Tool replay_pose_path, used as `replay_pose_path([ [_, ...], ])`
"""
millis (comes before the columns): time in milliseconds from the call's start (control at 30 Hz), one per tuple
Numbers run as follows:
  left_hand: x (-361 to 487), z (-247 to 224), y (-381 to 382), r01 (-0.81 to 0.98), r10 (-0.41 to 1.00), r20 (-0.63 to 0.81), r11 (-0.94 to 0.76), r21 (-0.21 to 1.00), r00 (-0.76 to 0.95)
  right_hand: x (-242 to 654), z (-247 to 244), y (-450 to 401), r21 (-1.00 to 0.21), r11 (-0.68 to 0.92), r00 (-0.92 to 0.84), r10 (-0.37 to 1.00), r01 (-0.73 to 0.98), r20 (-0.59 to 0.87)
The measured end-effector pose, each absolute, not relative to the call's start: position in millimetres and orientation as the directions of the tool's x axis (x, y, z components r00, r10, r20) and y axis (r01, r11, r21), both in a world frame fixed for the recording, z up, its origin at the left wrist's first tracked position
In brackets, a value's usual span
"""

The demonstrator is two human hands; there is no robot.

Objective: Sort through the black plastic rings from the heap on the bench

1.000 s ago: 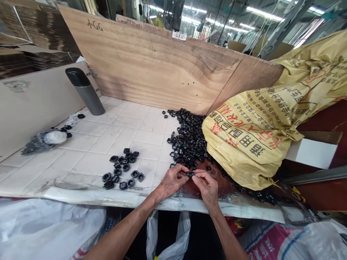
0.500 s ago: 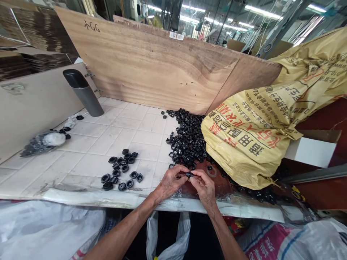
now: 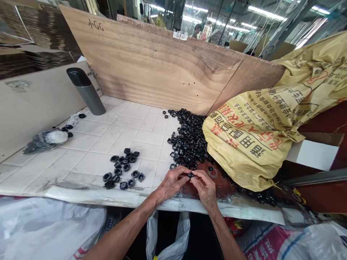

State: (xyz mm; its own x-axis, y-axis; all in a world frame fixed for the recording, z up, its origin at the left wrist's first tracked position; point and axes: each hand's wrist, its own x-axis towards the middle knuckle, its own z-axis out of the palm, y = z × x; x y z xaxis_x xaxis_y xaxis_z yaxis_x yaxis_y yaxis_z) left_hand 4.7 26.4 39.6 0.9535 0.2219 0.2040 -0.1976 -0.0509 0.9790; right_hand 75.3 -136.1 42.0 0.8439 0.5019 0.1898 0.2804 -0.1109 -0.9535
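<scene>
Between the fingertips of both hands is a small black plastic part (image 3: 190,175), partly covered by the fingers. My left hand (image 3: 173,182) pinches it from the left, and my right hand (image 3: 204,184) grips it from the right. Both are just above the table's near edge, over a reddish-brown patch. Right behind them spreads a big heap of small black ring-like parts (image 3: 188,139). To the left of my left hand lies a loose group of larger round black caps (image 3: 126,167), some tipped on their sides.
A yellow printed sack (image 3: 244,133) slumps beside the heap on the right, near an open carton (image 3: 317,155). A grey flask (image 3: 89,95) and a clear bag of black parts (image 3: 45,141) stand at the left. A plywood board (image 3: 162,68) walls the back.
Both hands keep hold of the small black part, with only slight finger movement. The whole view has shifted a little; the caps and heap lie as before.
</scene>
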Motion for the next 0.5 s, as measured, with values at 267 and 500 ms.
replay_pose_path([
  [267, 4.8, 40.8, 26.1, -0.227, 0.221, 0.238, -0.078, 0.971, 0.946, 77.9, 37.1, -132.5, -0.898, -0.264, 0.849, 0.494, 0.351, 0.187],
  [500, 4.3, 40.7, 27.1, -0.227, 0.164, 0.241, -0.104, 0.968, 0.956, 78.3, 34.9, -131.2, -0.821, -0.369, 0.851, 0.466, 0.436, 0.243],
])
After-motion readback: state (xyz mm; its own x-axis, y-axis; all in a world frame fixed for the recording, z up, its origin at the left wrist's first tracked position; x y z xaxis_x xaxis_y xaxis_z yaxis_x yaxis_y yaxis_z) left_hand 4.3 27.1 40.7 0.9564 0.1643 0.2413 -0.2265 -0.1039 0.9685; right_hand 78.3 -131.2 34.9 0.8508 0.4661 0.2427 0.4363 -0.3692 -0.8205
